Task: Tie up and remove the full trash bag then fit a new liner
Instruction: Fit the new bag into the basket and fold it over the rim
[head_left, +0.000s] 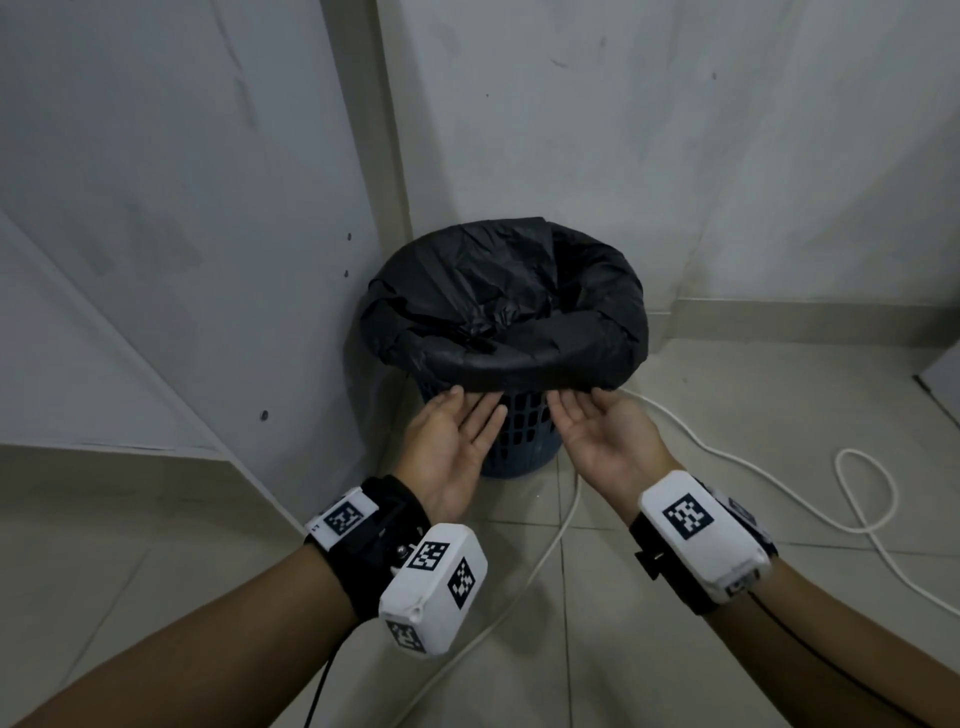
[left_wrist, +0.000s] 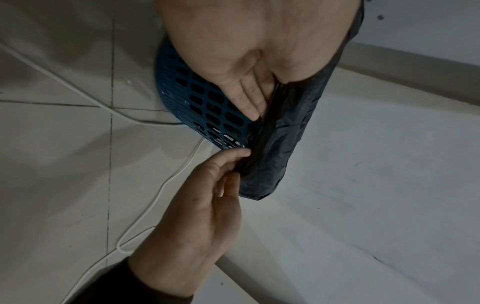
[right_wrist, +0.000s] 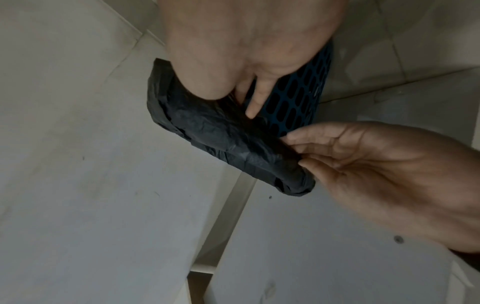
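A black trash bag (head_left: 504, 312) lines a blue perforated bin (head_left: 519, 431), its top folded down over the rim. The bin stands on the floor in a corner. Both hands are palm up at the front of the bin. My left hand (head_left: 467, 415) has straight fingers with the tips at the lower edge of the folded hem (left_wrist: 283, 144). My right hand (head_left: 582, 415) touches the same hem a little to the right, its fingertips (left_wrist: 242, 153) against the plastic. The right wrist view shows the left fingers (right_wrist: 293, 136) at the hem (right_wrist: 221, 133), over the bin wall (right_wrist: 293, 102). What the bag contains is hidden.
A white cable (head_left: 727, 457) runs across the tiled floor right of the bin and loops at the right. A white panel (head_left: 156, 260) stands close on the left, and the wall (head_left: 675, 156) rises behind. A grey object (head_left: 943, 379) pokes in at the right edge.
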